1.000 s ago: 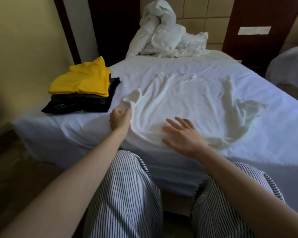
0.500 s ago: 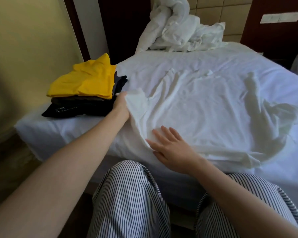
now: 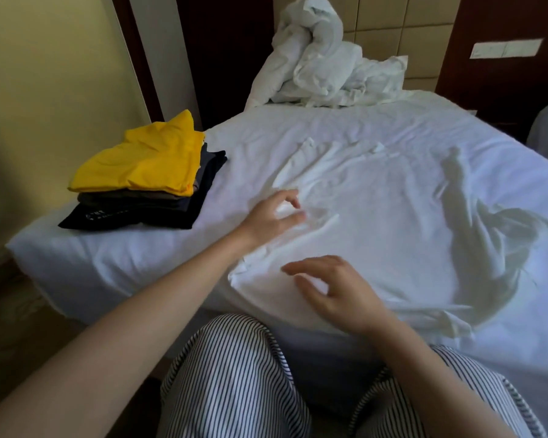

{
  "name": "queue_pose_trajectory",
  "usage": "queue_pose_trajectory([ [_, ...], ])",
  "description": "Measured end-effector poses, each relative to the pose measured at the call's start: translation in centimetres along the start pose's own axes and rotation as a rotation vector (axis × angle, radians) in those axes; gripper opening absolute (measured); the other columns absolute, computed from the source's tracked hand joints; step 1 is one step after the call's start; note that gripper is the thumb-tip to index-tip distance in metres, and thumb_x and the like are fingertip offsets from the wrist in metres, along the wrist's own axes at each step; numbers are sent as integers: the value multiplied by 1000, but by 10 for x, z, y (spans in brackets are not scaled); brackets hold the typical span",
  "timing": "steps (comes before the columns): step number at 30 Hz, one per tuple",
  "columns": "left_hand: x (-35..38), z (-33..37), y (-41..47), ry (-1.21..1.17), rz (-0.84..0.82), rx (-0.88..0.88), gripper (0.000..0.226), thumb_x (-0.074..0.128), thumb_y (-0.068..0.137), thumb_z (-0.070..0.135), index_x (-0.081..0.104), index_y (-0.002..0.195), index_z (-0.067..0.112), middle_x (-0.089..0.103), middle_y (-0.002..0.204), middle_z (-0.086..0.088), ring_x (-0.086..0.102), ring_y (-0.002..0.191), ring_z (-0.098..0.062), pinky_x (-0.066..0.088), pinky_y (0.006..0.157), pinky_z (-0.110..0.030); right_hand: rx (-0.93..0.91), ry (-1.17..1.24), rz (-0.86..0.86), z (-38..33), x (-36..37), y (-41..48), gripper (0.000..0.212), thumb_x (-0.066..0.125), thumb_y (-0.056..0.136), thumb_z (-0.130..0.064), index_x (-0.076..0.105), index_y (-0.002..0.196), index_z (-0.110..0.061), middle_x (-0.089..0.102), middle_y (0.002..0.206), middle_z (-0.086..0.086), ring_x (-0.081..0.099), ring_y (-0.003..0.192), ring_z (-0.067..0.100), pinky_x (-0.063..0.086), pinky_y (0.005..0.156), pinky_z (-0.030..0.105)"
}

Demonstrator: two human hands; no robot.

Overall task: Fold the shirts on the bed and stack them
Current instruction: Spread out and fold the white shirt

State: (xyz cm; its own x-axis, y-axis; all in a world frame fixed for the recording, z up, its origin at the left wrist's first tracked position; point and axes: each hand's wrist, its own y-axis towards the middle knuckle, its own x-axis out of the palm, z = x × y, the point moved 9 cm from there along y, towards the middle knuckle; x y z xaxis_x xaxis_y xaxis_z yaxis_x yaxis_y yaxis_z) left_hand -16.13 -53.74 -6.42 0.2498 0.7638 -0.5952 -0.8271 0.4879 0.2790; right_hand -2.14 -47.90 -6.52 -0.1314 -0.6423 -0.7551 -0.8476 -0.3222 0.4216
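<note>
Shirt: white shirt, spread and wrinkled across the near middle of the bed.
Handling: probably light, limp and thin; best pinched at a shoulder and the hem.
Hands: left hand and right hand are apart, fingers loose over the shirt's left side, gripping nothing.
Stack: folded stack at far left, soft yellow shirt on top.

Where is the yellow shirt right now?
Head view, left side: the yellow shirt tops the dark folded stack near the bed's left edge, left of the white shirt.
</note>
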Motion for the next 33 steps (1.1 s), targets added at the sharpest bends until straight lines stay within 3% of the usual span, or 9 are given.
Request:
queue_pose_trajectory([
  [3,-49,8,3,-20,326,2,11,51,95,21,59,89,17,61,113,6,56,109,-13,41,84,-23,136,-4,120,23,-27,-4,38,42,85,-36,72,101,-19,73,96,-6,66,91,15,48,84,31],
  [5,-54,15,6,70,393,34,22,45,94,22,62,100,9,64,112,2,57,107,-16,43,84,-25,199,-21,153,30,-29,-4,37,41,84,-31,71,101,-19,73,95,-5,66,91,16,46,82,29],
  [7,-26,2,11,289,246,-16,35,40,94,27,59,119,13,56,130,-5,50,120,-21,37,95,-28,216,-67,169,31,-27,-2,38,40,83,-30,71,102,-18,73,93,-2,66,90,19,46,83,32],
  [10,25,-38,5,653,-59,-174,46,26,101,38,29,146,32,20,157,4,15,144,-16,9,114,-33,213,-143,228,35,-28,0,34,43,84,-26,71,101,-17,73,94,0,66,88,23,47,82,37],
  [16,28,-44,12,698,-245,-230,50,24,98,53,19,146,45,2,159,9,-8,146,-20,-8,114,-46,385,-225,221,83,-32,23,33,50,91,-16,58,123,-20,58,128,-1,53,114,24,32,97,33],
  [20,16,-28,44,575,-157,-113,45,36,86,53,53,124,38,37,146,16,10,144,-21,0,112,-39,551,-296,169,115,-29,43,48,42,95,-29,35,141,-24,36,147,-3,34,132,22,21,103,29],
  [26,40,-56,59,797,-276,-206,51,19,97,56,7,146,49,-3,159,11,0,145,-33,-4,116,-42,470,-468,60,123,-17,50,37,32,98,-34,47,131,-33,48,133,-10,35,127,17,21,100,31],
  [30,28,-40,53,859,-95,-142,58,22,93,60,15,148,42,2,160,6,-8,145,-32,-10,115,-44,432,-481,128,117,-19,47,35,35,98,-32,50,129,-29,52,130,-9,39,125,17,22,99,29],
  [33,37,-15,37,729,-31,15,87,11,69,69,33,145,33,24,156,4,12,145,-22,5,114,-33,390,-386,248,103,-31,33,36,38,91,-19,59,120,-23,58,126,-5,47,121,20,24,97,26],
])
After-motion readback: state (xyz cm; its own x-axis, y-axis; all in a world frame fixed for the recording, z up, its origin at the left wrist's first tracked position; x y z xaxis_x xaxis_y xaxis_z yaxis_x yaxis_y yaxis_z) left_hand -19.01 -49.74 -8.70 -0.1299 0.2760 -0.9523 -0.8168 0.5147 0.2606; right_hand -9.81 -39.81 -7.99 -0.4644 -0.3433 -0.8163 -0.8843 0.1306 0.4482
